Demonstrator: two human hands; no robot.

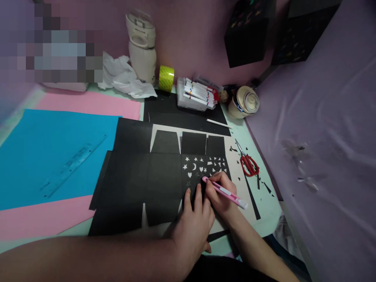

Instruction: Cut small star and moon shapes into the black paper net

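Observation:
A sheet of black card (132, 172) with flaps lies on a light backing sheet (239, 184). Stars, a moon, hearts and small triangles are cut through its right part, with white showing in the holes. My left hand (194, 219) rests on the card just below these shapes, fingers spread. In my right hand (221, 192) is a pink and white craft knife (225, 190), gripped like a pen. Its front end is at the card beside the cut hearts; the blade tip is too small to make out. Faint outlines of more stars show near it.
Red-handled scissors (249, 165) lie at the right among black paper scraps. Blue paper (58, 156) with a clear ruler (75, 166) covers the left side. Behind stand a box of white markers (192, 98), yellow tape (166, 78) and a pot (242, 103). Black boxes (249, 35) hang above.

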